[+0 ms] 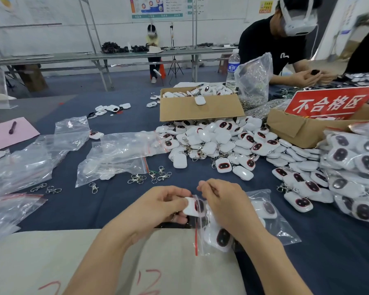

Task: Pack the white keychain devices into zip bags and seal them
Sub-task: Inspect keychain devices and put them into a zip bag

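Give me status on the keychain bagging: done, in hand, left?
Done: a stack of filled bags sits at the right edge. In hand: the left hand holds a white device at the mouth of the zip bag, which the right hand pinches; it already holds several and is unsealed. Left: the loose pile mid-table, more in the cardboard box, and empty bags at left.

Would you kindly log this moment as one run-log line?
step: inserting | left hand: pinches white keychain device | right hand: holds zip bag mouth | seal: open

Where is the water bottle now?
In the head view, the water bottle stands right of centre, behind the open cardboard box, left of the clear bag.
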### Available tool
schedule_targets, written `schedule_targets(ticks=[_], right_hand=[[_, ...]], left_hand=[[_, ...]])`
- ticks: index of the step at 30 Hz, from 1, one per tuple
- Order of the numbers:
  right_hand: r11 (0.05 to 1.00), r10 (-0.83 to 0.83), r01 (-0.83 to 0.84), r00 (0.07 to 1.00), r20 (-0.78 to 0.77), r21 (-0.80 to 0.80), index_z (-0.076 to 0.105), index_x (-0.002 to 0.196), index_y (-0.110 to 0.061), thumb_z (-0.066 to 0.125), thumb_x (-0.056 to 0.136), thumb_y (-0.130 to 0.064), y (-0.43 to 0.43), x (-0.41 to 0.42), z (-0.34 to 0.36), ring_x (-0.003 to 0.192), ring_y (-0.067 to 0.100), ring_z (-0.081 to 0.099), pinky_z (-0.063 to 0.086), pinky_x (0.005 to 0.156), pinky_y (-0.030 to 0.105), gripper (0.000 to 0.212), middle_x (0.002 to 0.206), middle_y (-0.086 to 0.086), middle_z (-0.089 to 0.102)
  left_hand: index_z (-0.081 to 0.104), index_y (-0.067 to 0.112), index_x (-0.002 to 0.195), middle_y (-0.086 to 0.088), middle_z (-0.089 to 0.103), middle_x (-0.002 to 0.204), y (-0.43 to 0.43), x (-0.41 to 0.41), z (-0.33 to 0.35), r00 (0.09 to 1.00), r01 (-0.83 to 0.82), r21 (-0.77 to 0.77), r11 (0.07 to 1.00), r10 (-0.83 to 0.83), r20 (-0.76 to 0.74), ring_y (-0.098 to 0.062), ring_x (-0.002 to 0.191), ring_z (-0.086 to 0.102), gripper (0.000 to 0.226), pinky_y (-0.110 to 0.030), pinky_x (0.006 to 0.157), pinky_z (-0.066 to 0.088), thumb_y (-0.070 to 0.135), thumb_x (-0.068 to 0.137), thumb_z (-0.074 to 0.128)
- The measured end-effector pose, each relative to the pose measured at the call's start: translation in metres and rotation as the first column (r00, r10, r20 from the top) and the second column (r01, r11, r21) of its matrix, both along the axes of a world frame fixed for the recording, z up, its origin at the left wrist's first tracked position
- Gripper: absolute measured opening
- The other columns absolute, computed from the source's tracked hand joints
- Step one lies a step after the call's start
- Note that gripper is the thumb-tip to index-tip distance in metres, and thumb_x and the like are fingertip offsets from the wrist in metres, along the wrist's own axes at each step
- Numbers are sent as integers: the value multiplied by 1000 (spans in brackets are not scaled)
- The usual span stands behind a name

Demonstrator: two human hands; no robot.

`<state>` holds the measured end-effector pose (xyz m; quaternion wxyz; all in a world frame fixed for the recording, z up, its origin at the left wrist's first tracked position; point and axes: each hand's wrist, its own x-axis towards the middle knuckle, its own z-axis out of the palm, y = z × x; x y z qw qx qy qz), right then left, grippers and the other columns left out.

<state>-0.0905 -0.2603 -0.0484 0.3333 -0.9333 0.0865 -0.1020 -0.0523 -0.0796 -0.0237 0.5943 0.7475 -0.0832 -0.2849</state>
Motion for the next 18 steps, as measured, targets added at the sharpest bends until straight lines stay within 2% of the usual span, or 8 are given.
schedule_targets(ticks=[2,4,6,10,12,15,18], right_hand=[[1000,-17,17,1000,-9,-14,69,97,-18,40,105,-44,0,-1,2,93,19,61,49,84,39,40,94,-5,71],[999,-36,35,999,-25,-38,68,96,-20,38,105,-45,-1,-1,4,90,17,61,50,82,39,40,92,-6,70],[995,-69,67,997,-29,-70,67,94,-21,37,105,-45,-2,-1,6,86,18,60,50,80,38,40,88,-5,68],[992,-86,84,996,-23,-97,67,98,-22,37,106,-44,-4,-1,10,89,19,61,49,80,37,38,92,-5,69],[991,-71,71,997,-2,-109,66,96,-24,37,105,-45,0,-2,12,87,19,59,47,77,36,37,90,-6,67],[989,-47,50,999,22,-141,64,95,-25,36,104,-45,6,-2,14,88,16,58,42,73,35,36,92,-7,66],[996,-63,65,998,29,-67,65,97,-26,37,103,-46,4,-2,15,88,17,61,48,77,36,35,90,-8,69]], left_hand=[[64,5,119,-14,74,101,-16,-4,-2,992,-124,-75,989,123,-20,-16,74,74,24,-23,73,61,6,96,67],[64,4,114,-14,72,98,-30,-8,-3,975,-223,-130,966,221,-25,-17,72,75,21,-22,70,61,5,94,70],[66,4,110,-12,72,96,-38,-14,-5,968,-246,-121,962,249,8,-16,73,76,18,-24,73,62,6,93,71],[64,13,110,-11,74,91,-44,-22,-1,977,-199,-91,976,204,54,-11,67,74,16,-18,62,57,6,96,66],[59,23,110,-12,76,86,-44,-24,0,982,-158,-12,987,158,108,-12,66,69,21,-23,64,55,5,100,56],[54,31,116,0,75,79,-48,-30,1,991,-48,79,996,38,129,-12,64,59,30,-30,69,47,7,99,45],[57,26,124,-13,76,103,-49,-30,6,999,-44,-64,997,42,-33,-20,80,64,48,-39,84,54,-6,91,41]])
